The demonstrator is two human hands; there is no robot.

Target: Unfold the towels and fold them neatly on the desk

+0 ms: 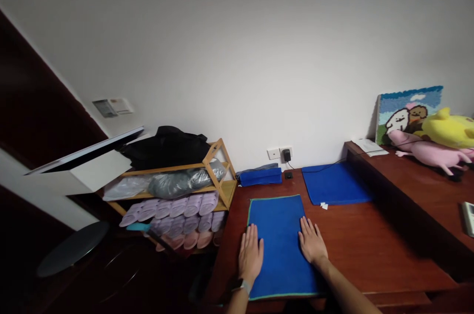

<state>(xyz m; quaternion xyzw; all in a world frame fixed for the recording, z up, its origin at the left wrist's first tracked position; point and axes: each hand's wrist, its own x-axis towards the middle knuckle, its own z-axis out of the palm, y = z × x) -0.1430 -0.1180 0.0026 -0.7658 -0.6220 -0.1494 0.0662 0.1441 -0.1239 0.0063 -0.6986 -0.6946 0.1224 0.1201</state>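
Observation:
A blue cloth [282,250] with a thin green edge lies spread on the reddish-brown table [351,255]. On its left edge rests my left hand [251,254], palm down with fingers stretched forward. My right hand [313,244] lies flat on the cloth's right edge, fingers slightly spread. Neither hand grips anything. Farther back on the right is another blue cloth [335,184], folded flat, with small white tags [324,206] at its front edge. A narrow folded blue bundle [260,177] sits against the wall at the back left.
A wooden rack [226,195] of lilac and pink slippers [185,205] adjoins the table's left side, topped by a black bag [168,148] and a white box [99,171]. A plug [287,155] sits in the wall socket. Plush toys [431,148] lie on the raised surface at right.

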